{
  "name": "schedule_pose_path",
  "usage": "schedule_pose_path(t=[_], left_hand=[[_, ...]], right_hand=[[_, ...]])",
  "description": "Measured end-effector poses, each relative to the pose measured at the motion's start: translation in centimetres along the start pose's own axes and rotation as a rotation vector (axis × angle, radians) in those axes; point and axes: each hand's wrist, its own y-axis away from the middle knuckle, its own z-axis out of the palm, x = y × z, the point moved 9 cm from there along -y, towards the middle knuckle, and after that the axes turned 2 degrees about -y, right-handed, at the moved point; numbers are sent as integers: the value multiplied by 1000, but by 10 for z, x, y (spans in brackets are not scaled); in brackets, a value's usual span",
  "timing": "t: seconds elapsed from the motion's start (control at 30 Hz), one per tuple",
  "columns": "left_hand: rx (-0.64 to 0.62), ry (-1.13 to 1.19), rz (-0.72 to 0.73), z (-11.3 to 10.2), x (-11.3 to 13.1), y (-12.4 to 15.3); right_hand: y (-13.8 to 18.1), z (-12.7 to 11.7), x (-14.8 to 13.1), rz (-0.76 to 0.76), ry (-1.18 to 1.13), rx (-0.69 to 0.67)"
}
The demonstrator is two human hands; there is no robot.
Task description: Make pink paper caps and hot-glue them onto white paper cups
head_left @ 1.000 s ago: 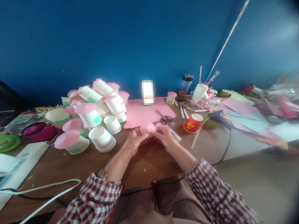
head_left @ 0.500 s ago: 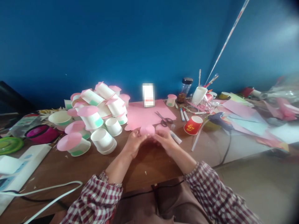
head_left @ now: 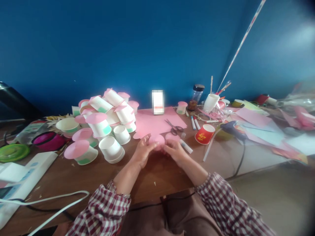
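Observation:
A pink paper disc (head_left: 157,140) is held between my two hands over the front of the table. My left hand (head_left: 143,151) grips its left side, thumb on the near edge. From the right, my right hand (head_left: 176,151) pinches the disc's near right edge. Whatever lies under the disc is hidden. Just behind my right hand lies another pink disc (head_left: 172,136). Black scissors (head_left: 175,127) rest on a pink paper sheet (head_left: 152,123). A white tube (head_left: 186,146) lies right of my right hand, its small cap (head_left: 183,134) apart from it.
Left of my hands are stacked white paper cups (head_left: 111,149) and a heap of cups topped with pink discs (head_left: 96,120). A red cup (head_left: 204,134), markers (head_left: 192,122), a glue gun (head_left: 231,128) and loose paper lie to the right. A power strip (head_left: 31,173) sits front left.
The disc now tips a little more of its face toward me, and my hands sit slightly lower around it. The whole view has shifted slightly.

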Motion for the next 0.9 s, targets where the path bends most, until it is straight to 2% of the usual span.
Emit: schedule_pose_path(t=[0.23, 0.5, 0.73, 0.9], left_hand=[[83, 35, 11, -4, 5, 1], [-47, 0, -15, 7, 2, 4], [-79, -23, -5, 9, 4, 6], [-36, -56, 35, 5, 8, 7]], right_hand=[[2, 4, 0, 21, -42, -46], [3, 4, -4, -8, -29, -30], [1, 3, 1, -3, -51, -25], [4, 3, -2, 14, -45, -30]])
